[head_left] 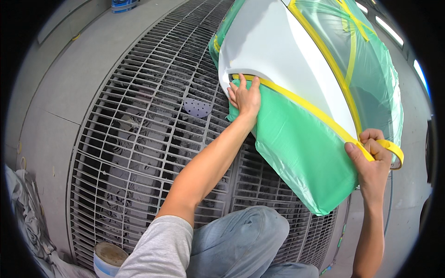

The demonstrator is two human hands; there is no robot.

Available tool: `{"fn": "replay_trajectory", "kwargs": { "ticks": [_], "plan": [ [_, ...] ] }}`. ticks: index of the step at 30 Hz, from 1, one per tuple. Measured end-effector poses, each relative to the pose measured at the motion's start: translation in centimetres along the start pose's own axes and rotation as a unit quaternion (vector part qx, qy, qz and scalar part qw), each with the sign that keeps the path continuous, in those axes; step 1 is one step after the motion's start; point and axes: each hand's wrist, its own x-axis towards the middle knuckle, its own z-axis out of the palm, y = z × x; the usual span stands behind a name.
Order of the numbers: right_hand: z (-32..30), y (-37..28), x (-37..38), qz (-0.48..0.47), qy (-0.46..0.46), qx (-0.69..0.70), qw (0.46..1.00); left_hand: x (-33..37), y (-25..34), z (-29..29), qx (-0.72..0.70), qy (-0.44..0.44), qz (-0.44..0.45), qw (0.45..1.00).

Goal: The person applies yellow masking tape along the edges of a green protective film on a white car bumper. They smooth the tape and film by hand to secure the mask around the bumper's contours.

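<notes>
Yellow tape [320, 116], narrow and smooth, stretches between 2 hands along the green film's [306, 160] upper edge, against a white panel [282, 51]. 1 tin [103, 266], lower left, shows a brownish top, contents unclear. Left hand [246, 98], fingers spread, presses 1 end; right hand [372, 160], curled, grips the tape beside its roll [393, 150].

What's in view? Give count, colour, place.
Car: one, white, upper centre
Plastic sheets: several, green, on car
Tape strips: several, yellow, along sheets
Tape roll: one, yellow, right
Grating: count unclear, grey, floor
Sanding disc: one, lilac, on grating
Tin: one, whitish, lower left
Container: one, blue, top left
Cloth: count unclear, grey, left
Lights: several, white, right
Sleeve: one, grey, bottom
Legs: two, blue, bottom
Left hand: one, bare, on tape
Right hand: one, bare, holding tape
</notes>
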Motion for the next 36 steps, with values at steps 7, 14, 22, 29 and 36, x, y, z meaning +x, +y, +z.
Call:
{"fn": "replay_trajectory", "kwargs": {
  "ticks": [7,14,22,29,36],
  "plan": [
    [1.9,3.4,-3.8,0.021,0.031,0.027,0.999,0.2,0.0,-0.8,-0.018,-0.027,-0.014,0.999],
    [3.4,6.8,-6.7,0.069,0.047,0.054,0.995,0.2,0.2,-1.2,0.022,-0.049,0.023,0.998],
    [5.4,11.0,-10.4,0.115,0.064,0.084,0.988,0.0,0.4,-0.7,0.078,-0.033,0.065,0.994],
    [5.0,11.2,-11.4,0.071,0.125,0.043,0.989,-0.5,0.6,-1.0,0.093,-0.034,0.091,0.991],
    [4.4,10.3,-11.5,0.026,0.142,-0.005,0.989,-1.3,0.5,-0.5,0.103,-0.016,0.113,0.988]
  ]
}}
